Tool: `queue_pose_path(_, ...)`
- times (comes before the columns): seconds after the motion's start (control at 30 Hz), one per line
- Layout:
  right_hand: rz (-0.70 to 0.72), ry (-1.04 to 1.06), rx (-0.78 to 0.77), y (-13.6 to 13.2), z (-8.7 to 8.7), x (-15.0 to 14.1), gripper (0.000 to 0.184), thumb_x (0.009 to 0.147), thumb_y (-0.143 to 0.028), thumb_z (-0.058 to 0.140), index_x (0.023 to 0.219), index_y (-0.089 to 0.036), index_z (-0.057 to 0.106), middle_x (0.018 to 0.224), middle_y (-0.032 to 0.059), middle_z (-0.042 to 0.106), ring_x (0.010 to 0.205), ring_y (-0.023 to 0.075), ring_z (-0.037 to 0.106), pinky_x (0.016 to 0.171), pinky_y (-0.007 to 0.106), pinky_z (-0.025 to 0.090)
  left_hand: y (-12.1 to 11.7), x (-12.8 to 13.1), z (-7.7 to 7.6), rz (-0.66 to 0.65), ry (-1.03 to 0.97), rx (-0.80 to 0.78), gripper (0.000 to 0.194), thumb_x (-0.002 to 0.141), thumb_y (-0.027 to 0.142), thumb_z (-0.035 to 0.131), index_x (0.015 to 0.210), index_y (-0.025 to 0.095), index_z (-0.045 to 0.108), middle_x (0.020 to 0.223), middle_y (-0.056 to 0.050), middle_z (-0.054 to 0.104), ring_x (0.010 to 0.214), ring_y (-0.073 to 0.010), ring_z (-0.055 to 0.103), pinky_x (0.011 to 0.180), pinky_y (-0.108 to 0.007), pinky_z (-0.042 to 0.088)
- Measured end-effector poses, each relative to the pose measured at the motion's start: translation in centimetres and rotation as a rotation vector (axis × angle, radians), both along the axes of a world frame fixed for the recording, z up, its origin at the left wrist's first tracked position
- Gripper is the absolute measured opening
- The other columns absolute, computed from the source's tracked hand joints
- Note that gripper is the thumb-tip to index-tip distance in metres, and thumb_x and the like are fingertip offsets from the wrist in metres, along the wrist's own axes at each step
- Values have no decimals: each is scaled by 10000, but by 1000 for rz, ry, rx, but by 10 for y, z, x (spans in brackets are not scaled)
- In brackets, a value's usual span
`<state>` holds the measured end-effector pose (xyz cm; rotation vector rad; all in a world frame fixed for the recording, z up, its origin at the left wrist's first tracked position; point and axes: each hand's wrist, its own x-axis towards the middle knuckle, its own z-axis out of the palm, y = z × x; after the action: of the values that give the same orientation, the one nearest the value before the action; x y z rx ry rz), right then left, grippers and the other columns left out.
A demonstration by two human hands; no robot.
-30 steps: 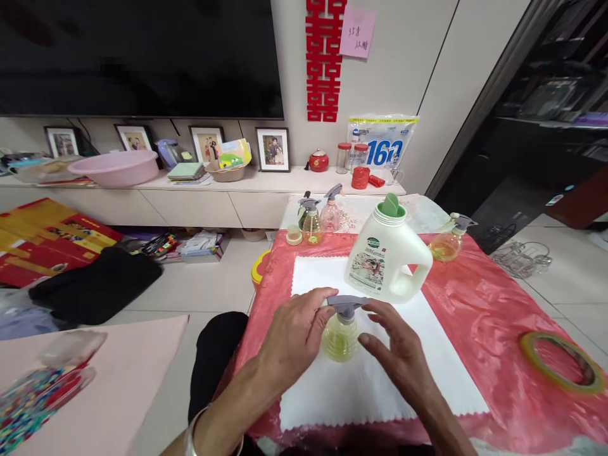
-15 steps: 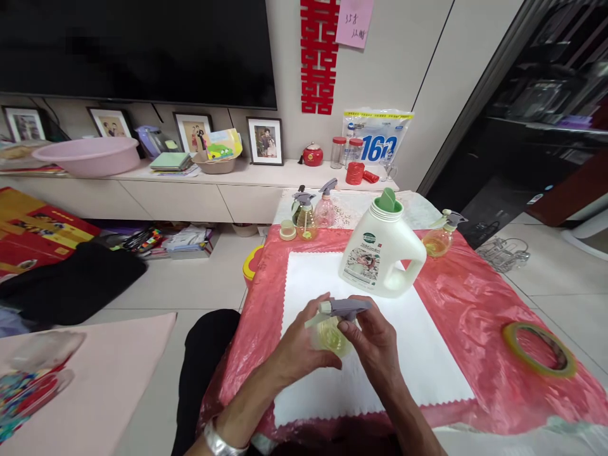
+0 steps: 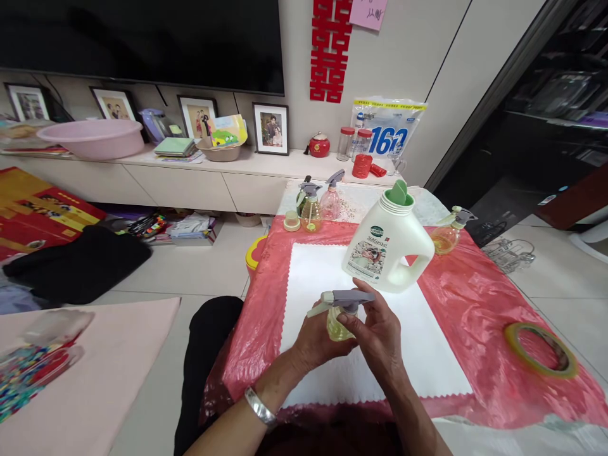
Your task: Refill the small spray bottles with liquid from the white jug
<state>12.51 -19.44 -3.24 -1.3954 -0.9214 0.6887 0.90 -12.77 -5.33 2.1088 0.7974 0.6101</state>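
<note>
Between my hands is a small spray bottle [image 3: 338, 326] with a yellow-green body and a grey-purple trigger head whose nozzle points left. My left hand [image 3: 317, 335] wraps the body from behind and below; its fingers are partly hidden. My right hand [image 3: 377, 326] grips the neck just under the spray head, thumb in front. Beneath them lies a white sheet [image 3: 327, 383] with scalloped edges. Just beyond my hands stands a white detergent jug [image 3: 387, 244], upright, with a green spout piece in its open mouth. A round cap [image 3: 291, 220] lies near the sheet's far left corner.
Red plastic film [image 3: 479, 316] covers the table. On it are a roll of tape [image 3: 540, 348] at right and an amber spray bottle [image 3: 445, 239] at far right. A yellowish spray bottle [image 3: 311, 214] and a pink one [image 3: 331, 204] stand far left. A pink-topped table [image 3: 109, 373] is at left.
My left hand has closed in around the spray bottle's body from its left side. The bottle stays between my hands, and the view has shifted slightly.
</note>
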Motion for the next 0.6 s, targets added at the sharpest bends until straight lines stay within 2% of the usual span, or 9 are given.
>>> queue_pose_path(0.23, -6, 75, 26, 1, 5, 1, 665, 682, -370, 876, 1295, -312, 625, 1257, 58, 685, 1241, 298, 608, 1012, 484, 548, 2, 3, -16, -36, -40, 46, 648, 672, 273, 775, 1293, 259, 589, 1181, -58, 722, 1144, -330, 652, 1006, -488, 535)
queue_pose_path(0.37, 77, 166, 47, 4, 9, 7, 721, 660, -346, 899, 1318, -292, 610, 1225, 65, 705, 1234, 293, 619, 1037, 470, 536, 3, 1, -28, -15, -91, 49, 758, 621, 279, 817, 1333, 236, 562, 1200, -82, 693, 1156, -337, 633, 1012, -496, 526)
queue_pose_path(0.5, 279, 190, 55, 7, 11, 13, 684, 773, -411, 821, 1392, -297, 554, 1144, 68, 728, 1099, 276, 682, 968, 477, 568, 5, -7, -27, 20, -213, -118, 845, 574, 292, 857, 1349, 250, 521, 1262, -80, 649, 1112, -300, 649, 956, -462, 561)
queue_pose_path(0.6, 326, 168, 62, 6, 8, 11, 528, 859, -443, 731, 1352, -314, 595, 1184, 76, 712, 1101, 276, 679, 987, 500, 551, 4, -9, -21, 58, -215, -172, 840, 539, 306, 879, 1304, 250, 537, 1267, -78, 640, 1117, -298, 644, 959, -463, 561)
